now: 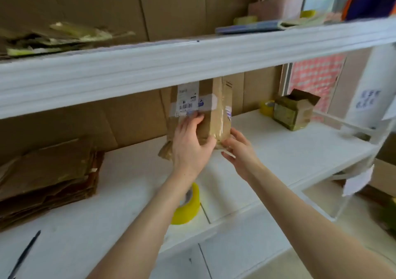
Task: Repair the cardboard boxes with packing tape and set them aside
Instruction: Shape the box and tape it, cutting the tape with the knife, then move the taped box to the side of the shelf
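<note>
Brown flattened cardboard stack lying at left on white shelf. Left hand gripping cardboard box from front, fingers spreading over its face, thumb curling round lower edge. Box standing upright between both hands, top reaching behind upper shelf board. Right hand pinching box's lower right corner, fingers bent. Yellow tape roll sitting under left wrist. Small open box resting far right, contents not showing. Held box looking crumpled, carrying white barcode label, glossy tape running down right side.

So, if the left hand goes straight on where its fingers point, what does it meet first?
Probably the white shipping label on the taped brown cardboard box that the left hand holds; depth is unclear.
</note>
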